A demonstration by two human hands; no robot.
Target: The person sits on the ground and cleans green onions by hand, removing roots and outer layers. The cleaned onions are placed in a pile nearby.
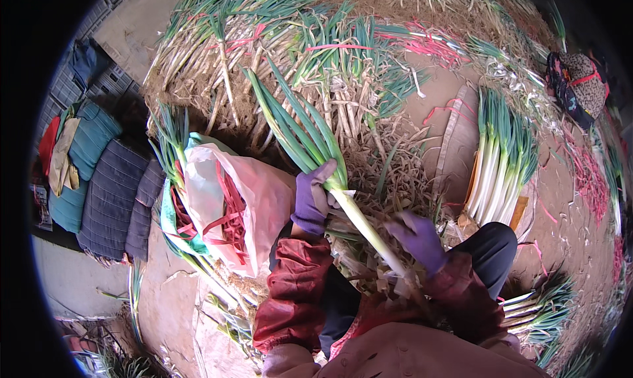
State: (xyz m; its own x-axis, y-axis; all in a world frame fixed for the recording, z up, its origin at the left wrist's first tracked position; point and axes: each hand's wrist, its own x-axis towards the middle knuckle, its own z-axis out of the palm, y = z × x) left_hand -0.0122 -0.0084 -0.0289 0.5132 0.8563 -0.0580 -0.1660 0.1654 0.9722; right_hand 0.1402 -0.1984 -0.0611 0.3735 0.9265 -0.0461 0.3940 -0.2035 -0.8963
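My left hand, in a purple glove, grips a large green onion where the green leaves meet the pale stalk. Its leaves fan up and away from me, and its root end points down towards my lap, blurred. My right hand, gloved alike, is blurred just right of the stalk; whether it touches or holds anything is unclear. Beneath the onion lies a heap of dry peeled husks. To the right, a row of clean white-stalked onions rests on a board.
On the left, a pink plastic bag holds red strips. Folded quilts are stacked beyond it. Piles of unpeeled onions cover the floor ahead. More onions lie at lower right. Another person is at the far right.
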